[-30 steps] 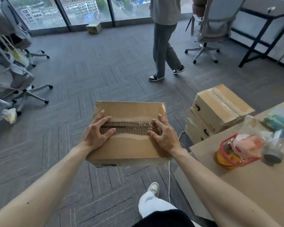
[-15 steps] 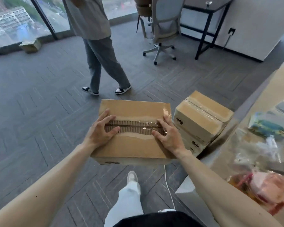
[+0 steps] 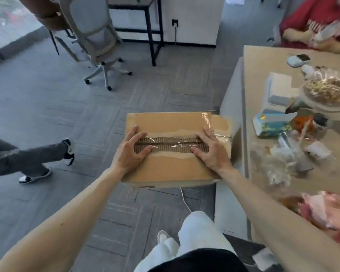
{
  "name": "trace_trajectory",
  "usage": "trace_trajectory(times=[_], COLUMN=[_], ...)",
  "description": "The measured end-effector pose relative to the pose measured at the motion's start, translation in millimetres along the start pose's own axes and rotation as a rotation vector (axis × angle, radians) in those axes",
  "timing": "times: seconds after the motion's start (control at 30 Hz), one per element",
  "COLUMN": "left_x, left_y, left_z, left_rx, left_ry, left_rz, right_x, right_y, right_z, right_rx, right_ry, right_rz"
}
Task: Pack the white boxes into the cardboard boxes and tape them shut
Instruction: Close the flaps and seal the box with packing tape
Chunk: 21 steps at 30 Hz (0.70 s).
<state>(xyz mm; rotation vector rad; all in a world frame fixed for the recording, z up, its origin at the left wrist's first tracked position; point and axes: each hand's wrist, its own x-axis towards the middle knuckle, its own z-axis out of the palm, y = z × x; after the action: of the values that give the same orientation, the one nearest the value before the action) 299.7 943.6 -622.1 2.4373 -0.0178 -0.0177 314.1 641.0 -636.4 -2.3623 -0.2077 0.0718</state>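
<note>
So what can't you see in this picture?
All in the head view:
- Inside the brown taped cardboard box: closed flaps hide it, so white boxes can't be confirmed.
- What it rests on: hidden beneath it.
- Parts of the torn seam: covered by the left hand and right hand.
- The pink-and-red thing on the tan table: blurred.
- The person in the red top: cut off by the top edge.

Bare forearms here, leading to a bare left hand [image 3: 128,154] and right hand [image 3: 210,154]. At six o'clock there's a black top [image 3: 194,260], loose white trousers [image 3: 196,230] above it, and a white shoe [image 3: 162,235] at their nine o'clock.
</note>
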Motion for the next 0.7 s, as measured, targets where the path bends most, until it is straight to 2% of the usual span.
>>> trace_trajectory(times=[0.37, 0.7], left_x=[167, 256], left_y=[44, 44], left_z=[98, 165], left_rx=[-0.038, -0.046], left_ry=[-0.206, -0.256], left_rz=[0.092, 0.079], right_x=[85, 158], right_y=[105, 180], right_z=[-46, -51], right_rx=[-0.007, -0.004], right_ry=[0.123, 0.106], right_rz=[0.207, 0.304])
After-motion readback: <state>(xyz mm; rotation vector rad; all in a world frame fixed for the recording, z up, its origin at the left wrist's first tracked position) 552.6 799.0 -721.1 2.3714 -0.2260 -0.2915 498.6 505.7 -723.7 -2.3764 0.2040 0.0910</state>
